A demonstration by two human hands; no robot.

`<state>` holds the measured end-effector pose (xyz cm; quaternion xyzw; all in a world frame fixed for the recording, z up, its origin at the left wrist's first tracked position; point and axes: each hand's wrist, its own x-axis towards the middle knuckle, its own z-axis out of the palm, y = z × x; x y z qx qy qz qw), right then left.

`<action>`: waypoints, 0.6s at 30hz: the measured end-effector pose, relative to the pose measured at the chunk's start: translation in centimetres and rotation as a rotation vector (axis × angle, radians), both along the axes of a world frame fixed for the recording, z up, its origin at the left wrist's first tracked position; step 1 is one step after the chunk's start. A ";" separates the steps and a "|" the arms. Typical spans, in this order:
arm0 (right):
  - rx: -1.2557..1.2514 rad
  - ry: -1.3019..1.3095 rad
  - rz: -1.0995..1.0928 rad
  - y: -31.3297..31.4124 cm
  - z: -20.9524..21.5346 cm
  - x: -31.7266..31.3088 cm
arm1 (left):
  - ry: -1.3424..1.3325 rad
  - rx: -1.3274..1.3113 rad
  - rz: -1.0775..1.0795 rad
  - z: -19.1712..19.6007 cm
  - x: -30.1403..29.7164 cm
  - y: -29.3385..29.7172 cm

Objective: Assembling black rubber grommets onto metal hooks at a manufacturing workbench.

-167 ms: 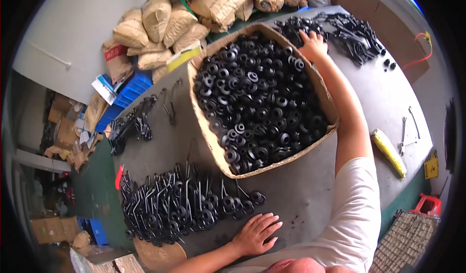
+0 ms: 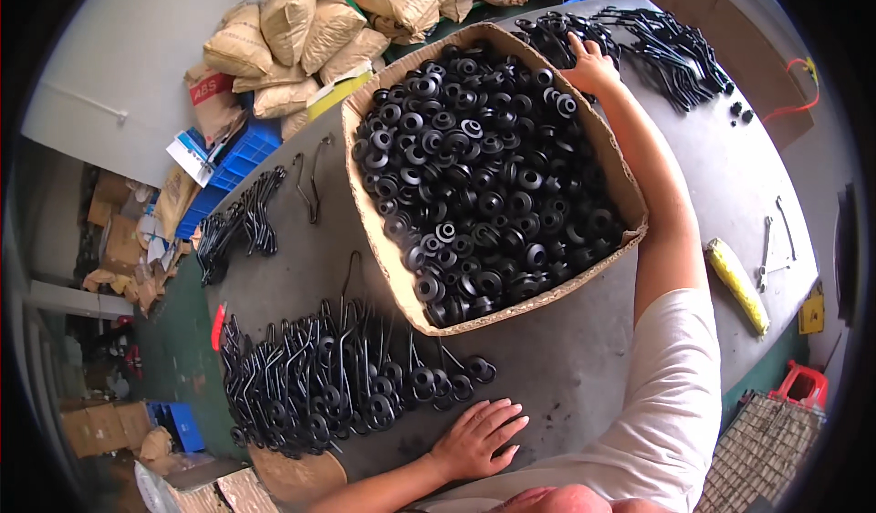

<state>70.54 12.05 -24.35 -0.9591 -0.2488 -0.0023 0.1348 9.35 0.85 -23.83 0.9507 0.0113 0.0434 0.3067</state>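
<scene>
My left hand (image 2: 479,440) lies palm down on the grey table, fingers stretched out and holding nothing. Just beyond it are the round black ends of several bent metal rods (image 2: 356,367), laid in an overlapping row. My right arm reaches along the right side of an open cardboard box (image 2: 534,310) full of black grooved rubber rings (image 2: 484,176). Past the box's far right corner, my right hand (image 2: 591,71) is spread beside a pile of black parts (image 2: 552,37). Nothing shows in its fingers, though their undersides are hidden.
Thin black rods (image 2: 675,57) lie at the far right, near small black pieces (image 2: 741,112). A yellow roll (image 2: 737,287) and a wrench (image 2: 765,253) rest on the right. More black rods (image 2: 242,221) lie left. Stacked sacks (image 2: 301,34) stand behind the table.
The view has shifted slightly. My right hand stays by the far pile, its fingers now spread a little wider. My left hand keeps its place on the table.
</scene>
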 end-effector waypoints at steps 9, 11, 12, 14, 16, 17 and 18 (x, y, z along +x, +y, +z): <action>0.140 -0.126 0.202 -3.8 -0.6 0.5 | -0.037 0.014 -0.052 0.1 0.3 -0.4; 0.221 -0.121 0.284 -4.9 -0.7 -1.2 | -0.033 0.014 -0.035 0.3 -0.3 -0.3; 0.262 -0.184 0.337 -5.5 -0.5 -1.7 | -0.045 0.018 -0.034 0.3 -0.5 -0.3; 0.176 -0.137 0.291 -6.2 0.1 -2.7 | -0.050 0.030 -0.034 0.3 -0.5 -0.3; 0.137 -0.142 0.246 -5.8 -0.7 -3.5 | -0.062 0.036 -0.036 0.3 -0.9 -0.6; 0.113 -0.143 0.203 -5.5 -1.2 -3.5 | -0.064 0.047 -0.039 0.0 -0.6 -0.4; 0.185 -0.176 0.222 -5.6 -1.7 -3.9 | -0.055 0.035 -0.046 0.0 -0.8 -0.5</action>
